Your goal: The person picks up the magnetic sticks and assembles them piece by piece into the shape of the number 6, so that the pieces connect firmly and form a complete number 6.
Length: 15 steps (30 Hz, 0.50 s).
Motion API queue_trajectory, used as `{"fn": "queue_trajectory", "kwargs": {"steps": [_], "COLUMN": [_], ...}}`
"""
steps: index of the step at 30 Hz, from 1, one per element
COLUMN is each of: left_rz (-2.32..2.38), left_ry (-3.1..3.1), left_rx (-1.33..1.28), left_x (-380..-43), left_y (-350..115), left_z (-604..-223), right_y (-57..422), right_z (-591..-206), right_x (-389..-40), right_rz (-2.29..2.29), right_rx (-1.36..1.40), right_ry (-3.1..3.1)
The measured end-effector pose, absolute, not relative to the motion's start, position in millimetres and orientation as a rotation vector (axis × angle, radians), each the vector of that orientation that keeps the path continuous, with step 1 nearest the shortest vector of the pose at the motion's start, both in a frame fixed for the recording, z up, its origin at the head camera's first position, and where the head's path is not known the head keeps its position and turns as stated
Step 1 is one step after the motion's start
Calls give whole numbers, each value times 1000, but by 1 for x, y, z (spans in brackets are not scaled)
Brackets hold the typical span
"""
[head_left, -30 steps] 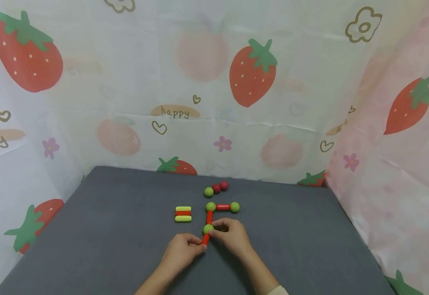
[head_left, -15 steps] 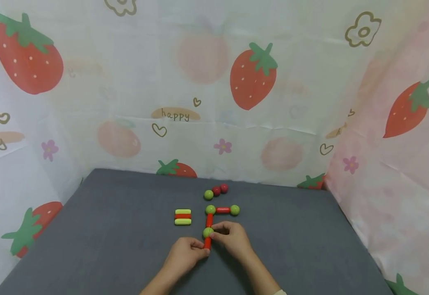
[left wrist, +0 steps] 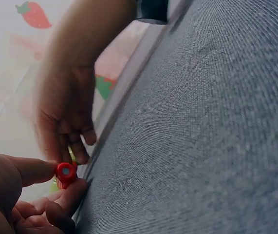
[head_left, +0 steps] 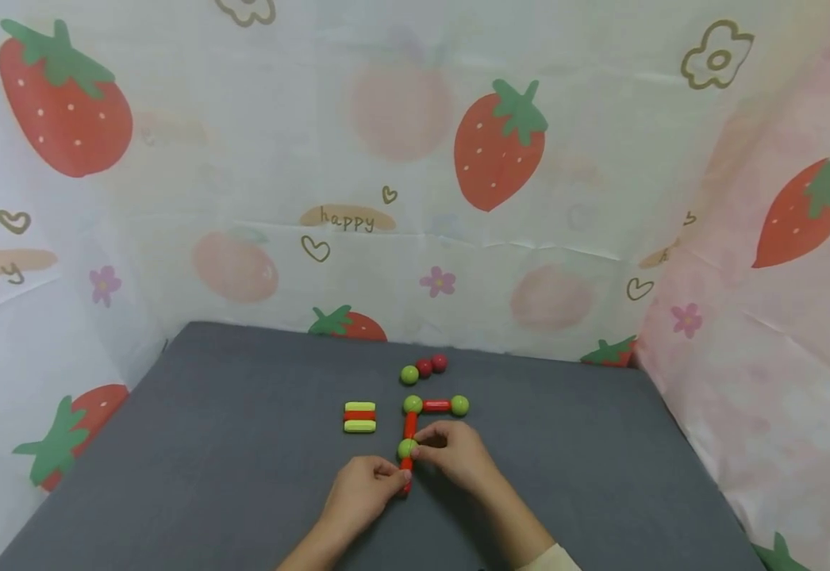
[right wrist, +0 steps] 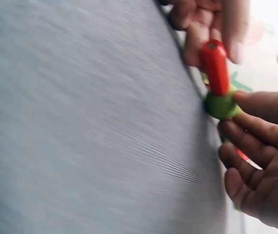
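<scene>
Joining parts, likely: left hand [head_left: 361,485] pinching red plastic rod [right wrist: 215,68], right hand [head_left: 459,458] pinching glossy green ball [right wrist: 220,106]; next probably needs alignment check.

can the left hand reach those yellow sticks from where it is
Probably yes: only table shows between the left hand and the yellow sticks, though it pinches a red stick and may need to let go.

A gap parts bars [head_left: 360,415] from rod chain [head_left: 411,426], balls [head_left: 424,367] obstructing behind.

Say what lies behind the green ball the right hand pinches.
Behind it, a red rod leads to another green ball; the pinched ball hides the rod's near end.
</scene>
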<state>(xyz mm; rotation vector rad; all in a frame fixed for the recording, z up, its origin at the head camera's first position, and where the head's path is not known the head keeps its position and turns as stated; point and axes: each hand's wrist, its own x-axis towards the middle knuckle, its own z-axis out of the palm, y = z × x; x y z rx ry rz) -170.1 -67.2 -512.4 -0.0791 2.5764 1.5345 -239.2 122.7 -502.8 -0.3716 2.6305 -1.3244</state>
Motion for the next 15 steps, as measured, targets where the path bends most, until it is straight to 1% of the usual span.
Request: {"fn": "queue_trajectory", "kwargs": {"steps": [4,9,15], "left_rz": [1543,1543,1537], "left_ry": [2590,2604,2622], "left_rx": [-70,-90,-106], "left_x": [-169,-168,-166], "left_y": [-67,-66,-64], "left_z": [-512,-513,-514], "right_y": [129,135,137], "right_z": [-485,-461,-451], "right_x": [-252,-275,-304], "right_rz": [-1253,-1267,-1286], "right_rx": [-462,-507,-534], "right_ry": [2658,2687,2764]}}
